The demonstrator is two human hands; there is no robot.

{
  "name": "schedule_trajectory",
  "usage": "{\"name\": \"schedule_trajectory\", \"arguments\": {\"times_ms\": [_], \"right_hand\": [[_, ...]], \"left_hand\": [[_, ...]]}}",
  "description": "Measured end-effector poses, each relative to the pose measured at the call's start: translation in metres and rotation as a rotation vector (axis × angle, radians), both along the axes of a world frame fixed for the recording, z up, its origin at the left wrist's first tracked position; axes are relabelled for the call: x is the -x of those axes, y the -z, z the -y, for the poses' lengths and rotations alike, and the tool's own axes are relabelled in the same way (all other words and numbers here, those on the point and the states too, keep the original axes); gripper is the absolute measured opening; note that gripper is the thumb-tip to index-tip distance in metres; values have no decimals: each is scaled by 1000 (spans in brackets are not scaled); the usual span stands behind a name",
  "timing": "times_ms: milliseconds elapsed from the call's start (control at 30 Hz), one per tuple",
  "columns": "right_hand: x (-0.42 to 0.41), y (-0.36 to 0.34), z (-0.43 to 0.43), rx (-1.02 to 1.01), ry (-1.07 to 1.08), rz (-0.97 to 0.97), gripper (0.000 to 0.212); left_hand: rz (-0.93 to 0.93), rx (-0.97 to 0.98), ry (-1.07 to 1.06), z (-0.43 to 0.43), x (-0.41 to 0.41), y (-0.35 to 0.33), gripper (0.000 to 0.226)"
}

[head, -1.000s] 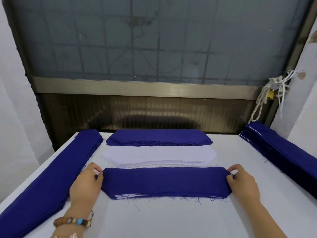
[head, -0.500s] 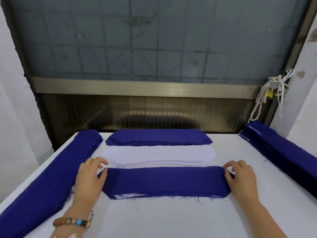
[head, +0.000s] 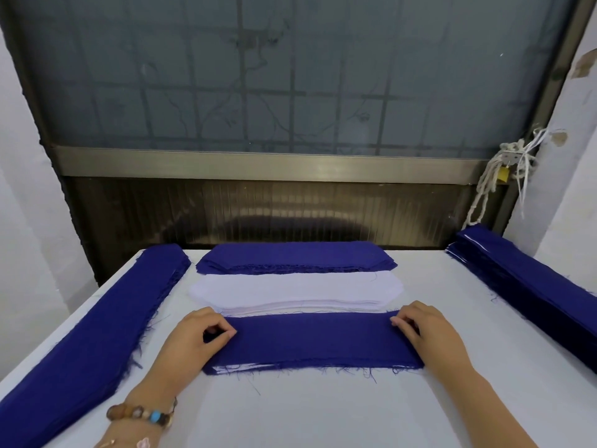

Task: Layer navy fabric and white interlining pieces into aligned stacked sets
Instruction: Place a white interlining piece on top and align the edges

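Hands at both ends of the navy stack [head: 313, 341]
Left hand [head: 190, 341] pinches its left end; right hand [head: 429, 337] grips its right end with curled fingers

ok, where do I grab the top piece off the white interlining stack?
Pinch the top sheet of the white interlining stack at its two tapered ends, coming from left and right. Those ends lie free; the far navy stack and near navy set crowd its long edges.

Near the table's [head: 323, 412] front edge, the left hand [head: 193, 337] and right hand [head: 429, 334] grip the navy stack's [head: 313, 337] ends; the white interlining pile [head: 294, 287] lies just behind.
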State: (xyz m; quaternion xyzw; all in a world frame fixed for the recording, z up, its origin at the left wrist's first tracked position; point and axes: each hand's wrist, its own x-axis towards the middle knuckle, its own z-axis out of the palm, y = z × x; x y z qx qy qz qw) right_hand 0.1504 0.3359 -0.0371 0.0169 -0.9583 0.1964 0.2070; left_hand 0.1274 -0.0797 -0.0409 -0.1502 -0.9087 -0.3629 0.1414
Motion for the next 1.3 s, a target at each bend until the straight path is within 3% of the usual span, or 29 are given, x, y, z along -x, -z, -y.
{"name": "schedule_trajectory", "arguments": {"times_ms": [100, 333, 467, 533, 633, 733, 933, 1133, 1300], "right_hand": [[3, -2, 6, -92, 57, 6, 27], [11, -7, 23, -354, 146, 49, 28], [22, -12, 32, -384, 197, 54, 32], [31, -13, 38, -326, 207, 15, 34], [51, -16, 51, -240, 152, -40, 28], [79, -20, 67, -187, 48, -94, 18], [136, -21, 100, -176, -86, -15, 33], [189, -26, 118, -176, -82, 9, 33], [220, -36, 126, -252, -40, 97, 28]], "left_hand": [[-26, 41, -55, -7, 1, -5, 17], [-56, 430, -76, -18, 6, -24, 26], [-15, 550, -72, -20, 16, -36, 34], [-6, 551, -70, -23, 26, -39, 34], [-104, 356, -129, -34, 46, -41, 11], [-141, 306, -182, -54, 72, -39, 28], [-56, 273, -79, -100, 122, -29, 46], [-196, 497, -231, -126, 168, -30, 27], [-165, 564, -248, -137, 199, -39, 20]]}}
